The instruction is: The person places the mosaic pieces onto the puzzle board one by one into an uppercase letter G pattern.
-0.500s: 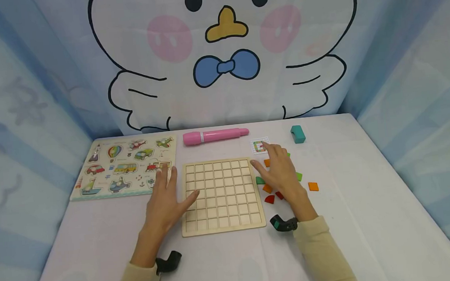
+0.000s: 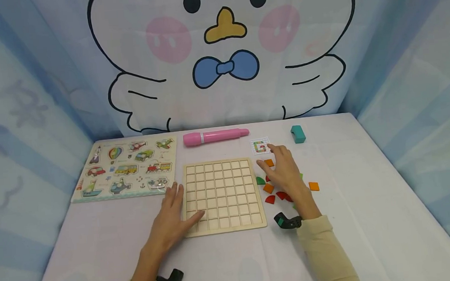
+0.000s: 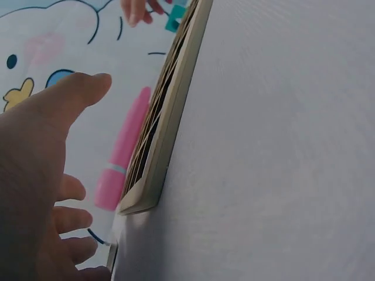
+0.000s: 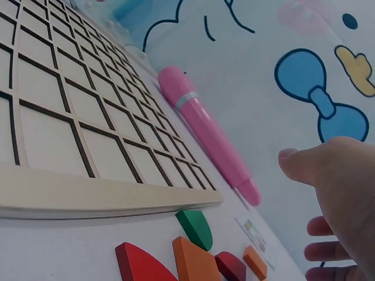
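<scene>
A wooden grid board (image 2: 223, 197) lies in the middle of the table. My left hand (image 2: 169, 221) is at its left edge, fingers spread, the thumb over the squares; whether it touches the board I cannot tell. To the right of the board, my right hand (image 2: 285, 171) hovers over small coloured pieces, holding nothing visible. Its index fingertip is at the right edge of a small pattern card (image 2: 258, 146). The pieces include a green one (image 4: 195, 229), a red one (image 4: 140, 263) and an orange square (image 2: 314, 186); the right hand hides some in the head view.
A picture puzzle board (image 2: 108, 182) with vehicles lies at the back left. Behind the grid board is a pink marker-shaped object (image 2: 216, 136). A teal block (image 2: 298, 134) stands at the back right. A printed curtain (image 2: 230, 104) rises behind the table.
My left hand has moved back toward me, from the puzzle board's corner to the grid board's left side. My right hand has shifted slightly right, uncovering more pieces and the card.
</scene>
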A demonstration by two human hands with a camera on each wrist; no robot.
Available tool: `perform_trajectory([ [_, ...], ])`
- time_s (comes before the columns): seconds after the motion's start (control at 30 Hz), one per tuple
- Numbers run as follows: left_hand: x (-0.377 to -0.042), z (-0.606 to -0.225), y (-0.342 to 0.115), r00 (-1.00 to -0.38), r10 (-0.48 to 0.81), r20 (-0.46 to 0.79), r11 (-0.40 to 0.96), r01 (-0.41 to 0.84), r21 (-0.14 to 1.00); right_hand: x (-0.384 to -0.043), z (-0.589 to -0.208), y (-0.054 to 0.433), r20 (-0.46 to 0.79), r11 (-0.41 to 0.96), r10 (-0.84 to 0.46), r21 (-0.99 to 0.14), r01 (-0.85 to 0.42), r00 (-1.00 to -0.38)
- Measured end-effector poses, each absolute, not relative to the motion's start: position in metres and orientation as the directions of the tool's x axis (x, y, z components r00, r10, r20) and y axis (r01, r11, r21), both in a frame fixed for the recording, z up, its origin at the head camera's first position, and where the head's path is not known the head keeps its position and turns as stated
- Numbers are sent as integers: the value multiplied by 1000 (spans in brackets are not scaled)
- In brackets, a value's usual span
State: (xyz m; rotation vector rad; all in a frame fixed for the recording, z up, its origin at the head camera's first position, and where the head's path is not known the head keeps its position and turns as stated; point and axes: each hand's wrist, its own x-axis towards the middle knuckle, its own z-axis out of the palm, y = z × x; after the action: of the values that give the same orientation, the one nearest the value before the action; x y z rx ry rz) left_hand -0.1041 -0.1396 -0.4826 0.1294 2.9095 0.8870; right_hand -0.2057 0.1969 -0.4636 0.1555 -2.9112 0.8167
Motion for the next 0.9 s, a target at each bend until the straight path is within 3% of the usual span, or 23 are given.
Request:
perform_trajectory([
  [0.47,-97,-493,-144,-976,215,-25,833,171,526,-206,-466,205,6,825,-115,-556,-99,-993],
  [0.9,-97,-496,-146,-973,230,-21,847,190,497,-207,-466,204,-58,819,-193,-560,-129,-979],
])
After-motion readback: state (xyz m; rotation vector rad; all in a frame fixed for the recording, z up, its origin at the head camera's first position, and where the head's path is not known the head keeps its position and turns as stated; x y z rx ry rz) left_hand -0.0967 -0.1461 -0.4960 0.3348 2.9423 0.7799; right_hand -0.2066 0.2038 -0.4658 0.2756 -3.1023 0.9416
